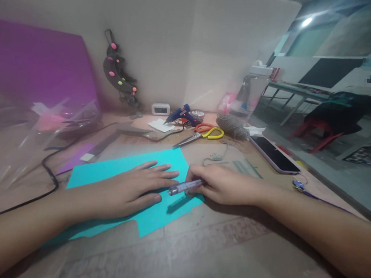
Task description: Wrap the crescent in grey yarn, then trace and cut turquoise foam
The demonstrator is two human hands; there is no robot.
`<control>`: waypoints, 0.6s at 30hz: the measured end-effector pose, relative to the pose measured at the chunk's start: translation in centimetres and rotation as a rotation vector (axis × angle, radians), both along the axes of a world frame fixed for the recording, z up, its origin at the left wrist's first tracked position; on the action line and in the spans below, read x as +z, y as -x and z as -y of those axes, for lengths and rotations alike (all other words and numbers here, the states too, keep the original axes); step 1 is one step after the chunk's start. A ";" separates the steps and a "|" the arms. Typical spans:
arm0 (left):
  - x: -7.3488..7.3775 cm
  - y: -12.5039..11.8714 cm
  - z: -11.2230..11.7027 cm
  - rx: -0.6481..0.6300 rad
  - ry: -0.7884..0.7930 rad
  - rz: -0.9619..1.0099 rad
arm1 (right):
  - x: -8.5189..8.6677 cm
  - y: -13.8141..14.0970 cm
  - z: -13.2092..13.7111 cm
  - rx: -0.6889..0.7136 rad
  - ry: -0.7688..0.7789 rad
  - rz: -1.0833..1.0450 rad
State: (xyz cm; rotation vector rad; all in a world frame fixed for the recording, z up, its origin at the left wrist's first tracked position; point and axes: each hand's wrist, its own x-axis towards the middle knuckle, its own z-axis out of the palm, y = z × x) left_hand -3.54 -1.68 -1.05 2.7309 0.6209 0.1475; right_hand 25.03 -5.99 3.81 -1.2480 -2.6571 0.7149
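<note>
Pinched between thumb and fingers of my right hand, the pen lies nearly flat, its tip pointing left over the right part of the turquoise sheet. That sheet lies on the worktop in front of me. On it my left hand rests spread and flat, fingertips just beside the pen tip. For a clean mark, I judge the pen wants a steeper angle and the palm firm pressure, so the paper cannot slide.

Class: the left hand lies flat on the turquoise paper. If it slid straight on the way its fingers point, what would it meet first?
Most likely the pen held in the right hand: the left hand points its fingers at it from close by, though depth is unclear.
</note>
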 end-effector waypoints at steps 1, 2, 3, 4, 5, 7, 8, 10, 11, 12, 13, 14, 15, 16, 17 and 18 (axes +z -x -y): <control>0.1 -0.1 0.0 0.003 0.000 -0.004 | 0.0 0.0 0.1 -0.017 -0.032 0.003; 0.1 -0.1 0.1 0.004 -0.002 -0.010 | -0.1 0.1 0.3 -0.024 -0.048 0.004; 0.2 -0.1 0.1 0.004 -0.006 -0.018 | -0.2 0.2 0.5 -0.018 -0.048 -0.003; 0.2 -0.2 0.1 0.007 -0.012 -0.025 | -0.4 0.3 0.7 -0.004 -0.035 -0.016; 0.2 -0.2 0.2 0.011 -0.019 -0.030 | -0.6 0.3 0.9 0.010 -0.023 -0.037; 0.3 -0.1 0.4 0.016 -0.035 -0.027 | -1.3 0.2 0.8 0.002 -0.043 -0.120; 0.3 -0.1 0.5 0.019 -0.045 -0.019 | -1.7 0.1 0.5 -0.027 -0.081 -0.180; 0.3 0.0 0.7 0.024 -0.066 -0.004 | -2.6 -0.5 -0.4 -0.112 -0.183 -0.293; 0.3 0.0 0.8 0.026 -0.077 -0.001 | -2.9 -0.7 -1.0 -0.150 -0.220 -0.324; 0.3 0.0 0.9 0.032 -0.089 0.000 | -3.2 -1.0 -1.4 -0.171 -0.246 -0.339; 0.4 0.0 1.0 0.038 -0.098 -0.002 | -3.5 -1.2 -1.8 -0.187 -0.259 -0.340; 0.5 -0.1 1.1 0.043 -0.103 -0.007 | -3.6 -1.3 -2.0 -0.198 -0.262 -0.329; 0.6 -0.3 1.3 0.046 -0.103 -0.015 | -3.7 -1.3 -2.0 -0.208 -0.263 -0.312; 0.8 -0.4 1.6 0.053 -0.098 -0.025 | -3.7 -1.3 -2.0 -0.221 -0.262 -0.294; 1.0 -0.7 2.1 0.058 -0.088 -0.030 | -3.7 -1.3 -1.9 -0.232 -0.259 -0.276; 1.3 -0.9 2.7 0.056 -0.069 -0.032 | -3.7 -1.2 -1.8 -0.238 -0.254 -0.266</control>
